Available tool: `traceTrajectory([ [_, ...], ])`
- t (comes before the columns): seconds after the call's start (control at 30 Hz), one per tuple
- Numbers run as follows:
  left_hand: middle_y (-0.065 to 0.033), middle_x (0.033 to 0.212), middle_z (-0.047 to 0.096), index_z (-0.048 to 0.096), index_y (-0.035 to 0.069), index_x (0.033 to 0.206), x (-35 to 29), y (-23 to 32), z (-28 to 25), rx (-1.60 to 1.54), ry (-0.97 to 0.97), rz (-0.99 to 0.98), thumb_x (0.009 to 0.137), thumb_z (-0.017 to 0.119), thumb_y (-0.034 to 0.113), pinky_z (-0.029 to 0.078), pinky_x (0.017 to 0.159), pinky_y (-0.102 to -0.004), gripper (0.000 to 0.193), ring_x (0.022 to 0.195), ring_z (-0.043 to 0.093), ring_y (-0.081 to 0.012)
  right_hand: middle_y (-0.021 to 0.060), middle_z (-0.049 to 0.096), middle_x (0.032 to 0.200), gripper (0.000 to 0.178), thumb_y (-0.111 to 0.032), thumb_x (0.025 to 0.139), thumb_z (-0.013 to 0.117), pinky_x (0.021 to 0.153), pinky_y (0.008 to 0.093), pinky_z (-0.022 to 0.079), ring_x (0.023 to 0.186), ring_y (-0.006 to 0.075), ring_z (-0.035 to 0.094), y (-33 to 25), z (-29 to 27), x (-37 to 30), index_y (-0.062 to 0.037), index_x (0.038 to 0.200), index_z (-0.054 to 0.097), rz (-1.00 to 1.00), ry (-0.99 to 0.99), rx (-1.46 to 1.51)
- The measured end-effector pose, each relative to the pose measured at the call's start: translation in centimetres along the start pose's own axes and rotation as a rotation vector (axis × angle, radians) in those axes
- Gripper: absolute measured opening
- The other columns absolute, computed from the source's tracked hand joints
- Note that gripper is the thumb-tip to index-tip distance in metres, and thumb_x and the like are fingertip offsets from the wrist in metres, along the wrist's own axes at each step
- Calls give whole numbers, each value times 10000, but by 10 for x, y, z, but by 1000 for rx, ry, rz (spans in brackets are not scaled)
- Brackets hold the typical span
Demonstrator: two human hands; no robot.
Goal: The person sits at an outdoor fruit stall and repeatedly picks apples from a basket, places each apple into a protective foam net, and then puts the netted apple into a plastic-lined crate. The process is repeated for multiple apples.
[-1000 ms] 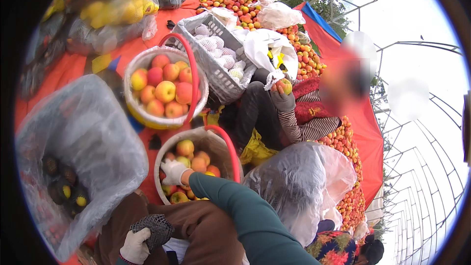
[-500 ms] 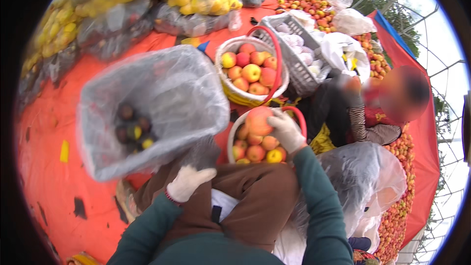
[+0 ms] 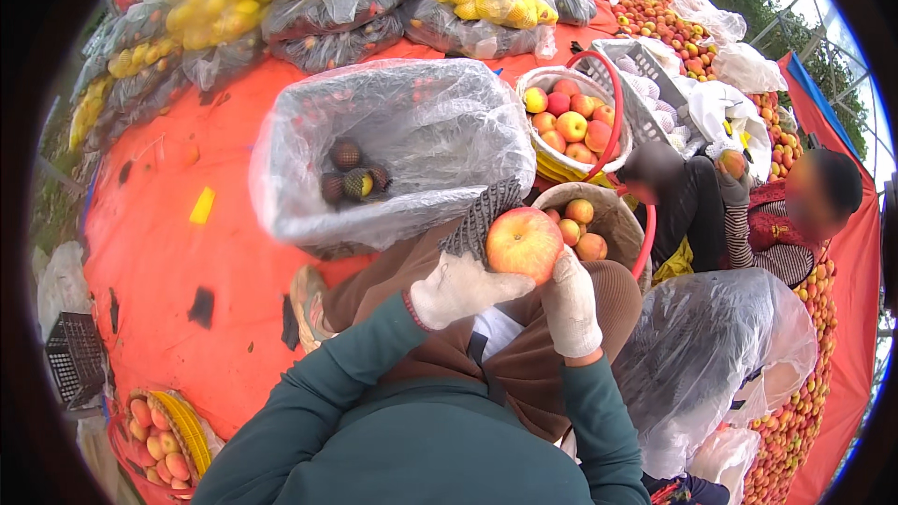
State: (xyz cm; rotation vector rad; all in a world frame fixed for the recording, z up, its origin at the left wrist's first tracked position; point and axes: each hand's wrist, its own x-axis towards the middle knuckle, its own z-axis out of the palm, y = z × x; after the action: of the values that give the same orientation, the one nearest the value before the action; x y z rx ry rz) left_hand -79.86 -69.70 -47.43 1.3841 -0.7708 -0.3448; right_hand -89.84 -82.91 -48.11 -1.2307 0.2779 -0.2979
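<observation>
Over my lap, my right hand [image 3: 571, 309], in a white glove, grips a large red-yellow apple [image 3: 524, 245] from its right side. My left hand [image 3: 468, 292], also gloved, is closed on a black foam net sleeve [image 3: 482, 215] that sticks up beside the apple. Its fingers reach under the fruit's lower left side. Just beyond is a box lined with clear plastic [image 3: 281, 178], where several netted apples [image 3: 346, 154] lie at the bottom. By my right knee a basket [image 3: 610, 208] with a red handle holds some loose apples.
Behind it stands a fuller apple basket [image 3: 613, 165]. A grey crate [image 3: 655, 65] holds wrapped fruit. At right, a co-worker [image 3: 781, 224] sits holding an apple, near a plastic-covered bundle [image 3: 711, 346]. Stacked bags of fruit [image 3: 337, 14] line the back; another basket [image 3: 192, 425] sits lower left.
My right hand has brought the apple from above the near basket to my lap. My left hand has risen to meet it with the black net. The view has shifted left.
</observation>
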Motion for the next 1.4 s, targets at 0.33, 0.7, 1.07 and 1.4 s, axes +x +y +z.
traceTrajectory([
  [0.33, -114, 1224, 520, 397, -7, 1299, -21, 27, 0, -1090, -348, -327, 766, 626, 116, 405, 964, -331, 592, 1111, 511, -187, 99, 573, 1127, 293, -205, 942, 450, 962, 327, 398, 1082, 192, 524, 6, -29, -20, -12, 1151, 520, 72, 42, 310],
  [0.7, -96, 1100, 576, 476, -50, 1178, -58, -14, -45, -942, -600, -477, 674, 661, 193, 439, 827, -285, 589, 944, 523, -128, 85, 605, 1066, 304, -160, 876, 542, 856, 329, 479, 959, 189, 589, 19, 14, -49, -16, 1143, 533, 307, -145, 139],
  [1.07, -143, 1155, 555, 534, -3, 1146, -71, -40, -65, -994, -296, -606, 744, 679, 149, 444, 887, -345, 453, 1037, 541, -262, 106, 528, 1202, 513, -222, 838, 617, 963, 359, 398, 1126, 248, 494, 84, 4, -51, -91, 1291, 415, 162, -473, -358],
  [1.4, -119, 1220, 504, 360, -13, 1297, -59, -39, -65, -1163, -212, -674, 768, 636, 162, 430, 922, -347, 622, 1071, 524, -210, 19, 563, 831, 113, 4, 790, 559, 704, 219, 452, 723, 68, 526, 20, 23, -12, -41, 888, 525, 108, 250, 215],
])
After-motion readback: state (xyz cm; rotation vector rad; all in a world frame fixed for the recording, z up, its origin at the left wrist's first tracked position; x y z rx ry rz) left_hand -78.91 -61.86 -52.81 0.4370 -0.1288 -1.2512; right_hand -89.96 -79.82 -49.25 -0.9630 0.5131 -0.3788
